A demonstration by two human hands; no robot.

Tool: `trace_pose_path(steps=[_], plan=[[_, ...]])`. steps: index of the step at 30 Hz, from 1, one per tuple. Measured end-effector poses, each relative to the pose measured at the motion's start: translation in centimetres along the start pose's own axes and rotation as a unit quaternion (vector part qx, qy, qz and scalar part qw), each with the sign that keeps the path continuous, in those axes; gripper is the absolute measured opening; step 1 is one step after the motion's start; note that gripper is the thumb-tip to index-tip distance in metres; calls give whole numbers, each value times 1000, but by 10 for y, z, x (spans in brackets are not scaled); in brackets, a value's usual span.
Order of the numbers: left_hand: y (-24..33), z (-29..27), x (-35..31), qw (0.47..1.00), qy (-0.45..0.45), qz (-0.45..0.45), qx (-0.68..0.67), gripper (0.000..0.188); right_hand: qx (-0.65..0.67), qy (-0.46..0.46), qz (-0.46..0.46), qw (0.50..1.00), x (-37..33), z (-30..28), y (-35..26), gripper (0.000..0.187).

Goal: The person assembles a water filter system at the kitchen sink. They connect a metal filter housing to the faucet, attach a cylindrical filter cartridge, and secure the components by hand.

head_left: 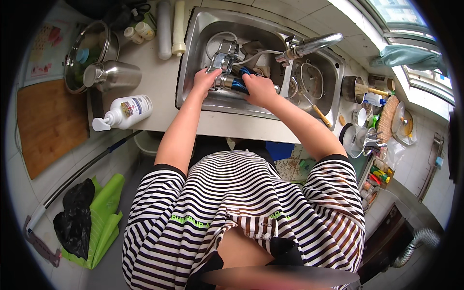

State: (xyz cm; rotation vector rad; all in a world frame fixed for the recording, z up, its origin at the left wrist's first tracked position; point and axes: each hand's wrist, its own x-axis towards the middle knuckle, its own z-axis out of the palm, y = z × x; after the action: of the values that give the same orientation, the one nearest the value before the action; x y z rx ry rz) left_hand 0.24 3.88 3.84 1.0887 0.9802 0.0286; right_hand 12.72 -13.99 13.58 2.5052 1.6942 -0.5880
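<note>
My left hand (205,80) is closed at the left end of the sink, its fingertips on a shiny chrome metal part (223,60) with a knobbly shape. To its right, my right hand (261,90) grips a cylinder (238,85) with a blue-and-black patterned middle and silver ends. The cylinder lies roughly level, low over the near part of the steel sink (229,105), its left end close to my left fingers. Behind it are a brownish-grey cloth (251,48) and a pale hose (261,54). My fingers' undersides are hidden.
A chrome faucet (314,47) reaches over the sink; a strainer (310,79) sits in the right basin. On the left counter are a white pump bottle (126,112), a steel flask (116,76) and a glass-lidded pot (83,53). Pans and utensils (357,140) crowd the right.
</note>
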Motion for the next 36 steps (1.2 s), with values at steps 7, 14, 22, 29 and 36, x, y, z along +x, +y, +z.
trace_pose_path(steps=[7,14,22,29,36], plan=[[-2,3,-4,1000,1,0,27,29,392,-308,176,849,14,-24,21,53],[7,0,-6,1000,12,-28,-6,32,-20,108,-42,993,-6,8,1,24],[1,-1,2,996,-3,-67,-58,31,-174,168,-78,967,-5,1,1,36],[7,2,-4,997,4,-64,-46,31,-186,152,-47,970,-4,0,-4,29],[5,3,-2,997,14,-61,-49,30,-200,162,-60,965,-4,-2,-5,30]])
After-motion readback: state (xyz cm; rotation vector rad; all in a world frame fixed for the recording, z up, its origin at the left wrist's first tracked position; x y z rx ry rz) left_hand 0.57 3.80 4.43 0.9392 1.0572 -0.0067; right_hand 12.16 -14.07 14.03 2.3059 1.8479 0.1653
